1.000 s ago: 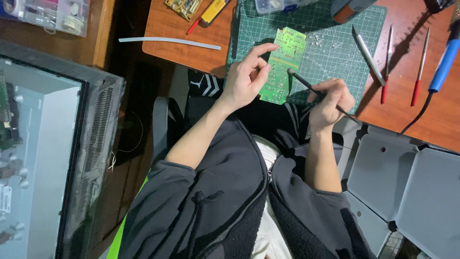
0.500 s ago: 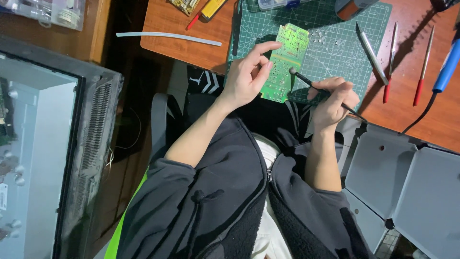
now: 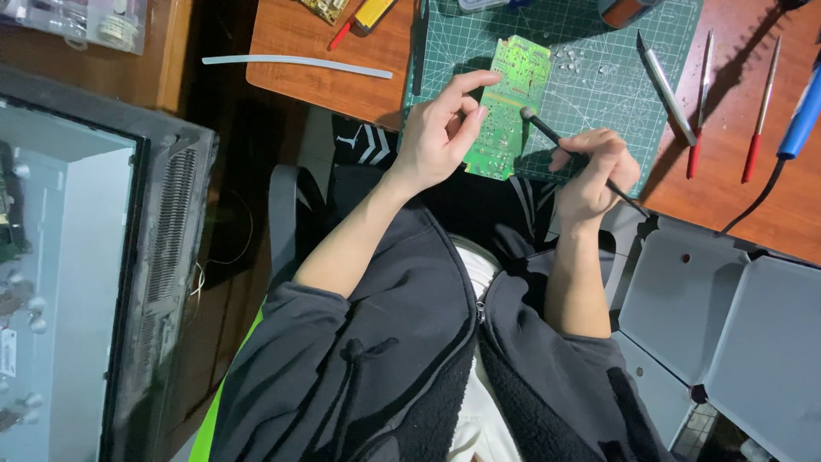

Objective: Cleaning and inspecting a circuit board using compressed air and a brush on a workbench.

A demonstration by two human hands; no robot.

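A green circuit board point(image 3: 511, 103) lies on a green cutting mat point(image 3: 599, 85) at the desk's near edge. My left hand point(image 3: 440, 133) pinches the board's left edge with thumb and fingers. My right hand point(image 3: 594, 171) grips a thin black tool point(image 3: 564, 147) like a pen. Its pale tip rests on the board's right side, near the middle.
Tweezers point(image 3: 663, 73), two red-handled tools point(image 3: 697, 120) and a blue-handled iron point(image 3: 804, 111) lie on the wooden desk point(image 3: 342, 85) to the right. A white strip point(image 3: 295, 62) lies at left. An opened monitor point(image 3: 77, 274) stands at far left, grey plastic trays point(image 3: 735, 334) at lower right.
The tool's tip has risen along the board's right edge towards its middle, and my right hand has shifted slightly up. My left hand keeps its hold on the board.
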